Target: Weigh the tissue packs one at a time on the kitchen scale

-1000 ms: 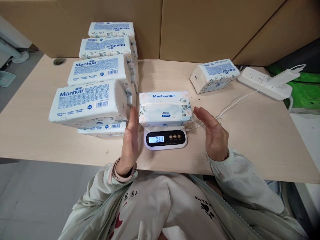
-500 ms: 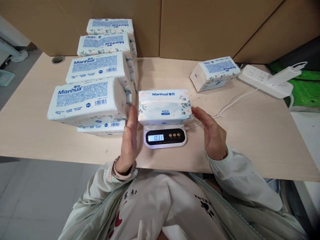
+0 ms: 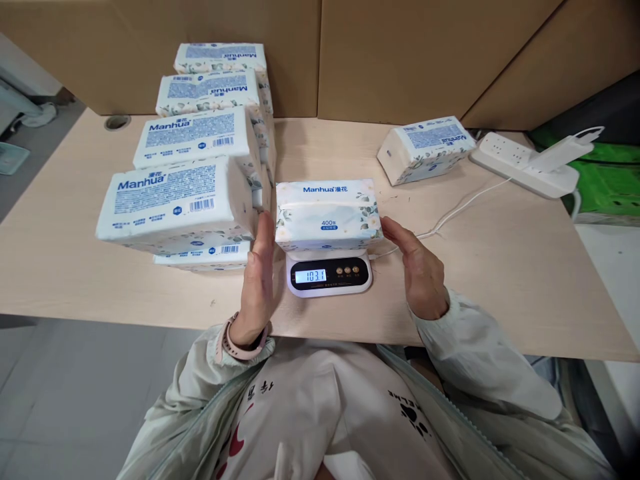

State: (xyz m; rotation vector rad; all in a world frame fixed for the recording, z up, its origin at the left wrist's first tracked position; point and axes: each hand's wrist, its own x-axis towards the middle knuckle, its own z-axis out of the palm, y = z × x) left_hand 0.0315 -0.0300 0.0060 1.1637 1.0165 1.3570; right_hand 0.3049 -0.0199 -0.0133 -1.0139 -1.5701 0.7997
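A white tissue pack (image 3: 329, 213) with a leaf print lies on a small white scale (image 3: 330, 276), whose lit display reads 103.1. Just left of the pack, my left hand (image 3: 257, 287) is upright with its fingers stretched out, holding nothing. On the other side my right hand (image 3: 420, 273) is also open, its fingertips close to the pack's right end; whether they touch it I cannot tell. Several more packs are stacked in a row (image 3: 173, 200) beyond my left hand.
A single tissue pack (image 3: 425, 150) lies at the back right beside a white power strip (image 3: 523, 165). A thin white cable (image 3: 460, 212) runs from there to the scale. Tall cardboard (image 3: 390, 60) stands along the table's (image 3: 505, 287) back edge.
My right hand has shifted very slightly left, along with a small shift of the camera view. The pack, the scale and its reading are unchanged.
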